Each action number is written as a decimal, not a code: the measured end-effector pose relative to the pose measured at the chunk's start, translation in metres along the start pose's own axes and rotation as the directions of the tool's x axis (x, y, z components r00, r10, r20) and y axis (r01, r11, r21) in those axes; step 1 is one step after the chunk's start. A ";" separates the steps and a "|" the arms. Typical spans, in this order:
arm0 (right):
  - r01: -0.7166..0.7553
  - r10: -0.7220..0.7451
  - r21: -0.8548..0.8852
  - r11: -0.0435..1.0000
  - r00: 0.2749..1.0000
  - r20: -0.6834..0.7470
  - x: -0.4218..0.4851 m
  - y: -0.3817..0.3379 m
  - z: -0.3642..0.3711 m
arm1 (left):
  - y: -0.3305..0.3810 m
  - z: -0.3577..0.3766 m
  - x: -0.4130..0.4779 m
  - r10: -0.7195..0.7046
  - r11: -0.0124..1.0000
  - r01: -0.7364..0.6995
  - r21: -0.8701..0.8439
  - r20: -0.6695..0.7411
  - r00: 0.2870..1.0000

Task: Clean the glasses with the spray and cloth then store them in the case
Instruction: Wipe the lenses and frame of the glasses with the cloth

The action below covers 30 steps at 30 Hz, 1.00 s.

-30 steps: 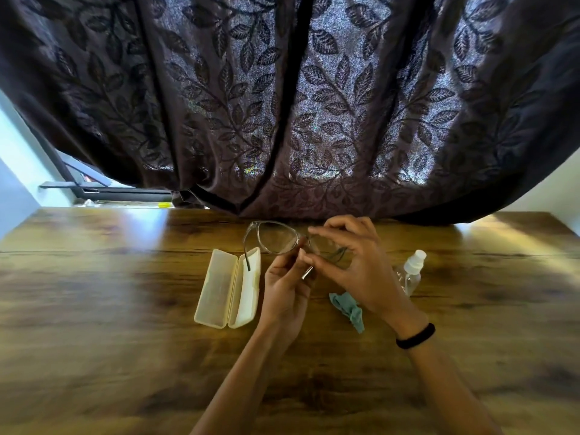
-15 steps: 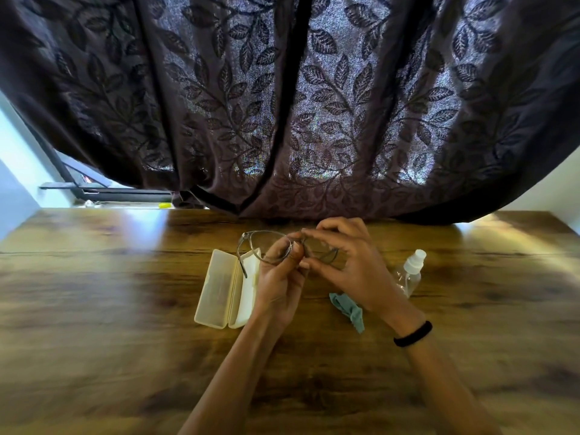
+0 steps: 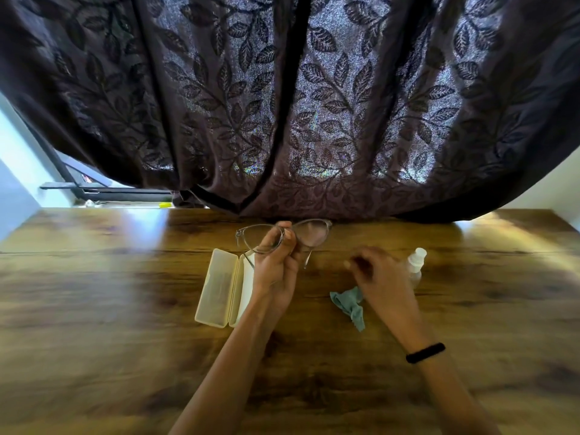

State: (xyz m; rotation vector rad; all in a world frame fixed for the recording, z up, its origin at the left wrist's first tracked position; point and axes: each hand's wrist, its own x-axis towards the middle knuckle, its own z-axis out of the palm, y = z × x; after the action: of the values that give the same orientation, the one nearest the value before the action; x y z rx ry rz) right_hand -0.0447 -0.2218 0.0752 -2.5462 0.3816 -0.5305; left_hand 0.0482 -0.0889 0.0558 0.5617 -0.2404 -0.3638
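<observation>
My left hand (image 3: pixel 276 271) holds the clear-framed glasses (image 3: pixel 310 235) up above the wooden table (image 3: pixel 125 340), pinching them at the bridge. My right hand (image 3: pixel 376 277) is blurred, off the glasses, hovering between them and the small spray bottle (image 3: pixel 416 262); it holds nothing and its fingers are loosely curled. A crumpled teal cloth (image 3: pixel 348 304) lies on the table just below and left of my right hand. The cream glasses case (image 3: pixel 219 290) lies open left of my left wrist.
A dark leaf-patterned curtain (image 3: pixel 282 105) hangs down to the table's far edge. A window frame (image 3: pixel 94 189) shows at the back left. A black band (image 3: pixel 425 353) is on my right wrist.
My right hand let go of the glasses and moved right and down toward the cloth and bottle. My left hand now holds the glasses alone, turned more face-on.
</observation>
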 end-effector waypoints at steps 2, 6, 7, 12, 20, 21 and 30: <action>-0.092 0.141 -0.166 0.982 0.940 0.310 -0.007 0.008 0.013 | 0.000 0.002 0.002 0.011 1.000 -0.011 -0.001 0.000 1.000; -0.020 0.126 -0.272 0.962 0.917 0.379 -0.026 0.019 0.039 | -0.001 0.004 0.003 -0.002 1.000 0.002 -0.003 -0.001 1.000; -0.020 0.103 -0.240 0.971 0.934 0.341 -0.027 0.020 0.040 | -0.001 0.004 0.003 -0.004 1.000 0.004 0.002 0.000 1.000; -0.049 0.040 0.068 0.996 0.990 0.137 -0.018 0.008 0.021 | 0.001 0.004 0.002 0.013 0.999 -0.012 0.032 -0.001 1.000; 0.307 -0.176 0.240 0.921 0.877 -0.448 0.011 -0.040 -0.019 | 0.003 0.018 -0.007 0.064 0.985 -0.070 0.155 0.042 0.997; 0.317 -0.204 0.205 0.926 0.877 -0.435 0.014 -0.044 -0.018 | 0.002 0.020 -0.008 0.065 0.985 -0.074 0.158 0.061 0.996; 0.402 -0.371 0.011 0.916 0.856 -0.360 -0.001 -0.051 0.010 | 0.003 0.025 -0.009 0.098 0.977 -0.109 0.181 0.065 0.993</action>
State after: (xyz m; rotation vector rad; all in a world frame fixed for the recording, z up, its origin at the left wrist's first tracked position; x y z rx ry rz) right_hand -0.0332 -0.1745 0.0944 -2.4454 -0.0447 -1.1389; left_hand 0.0333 -0.0946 0.0767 0.7192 -0.3578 -0.2574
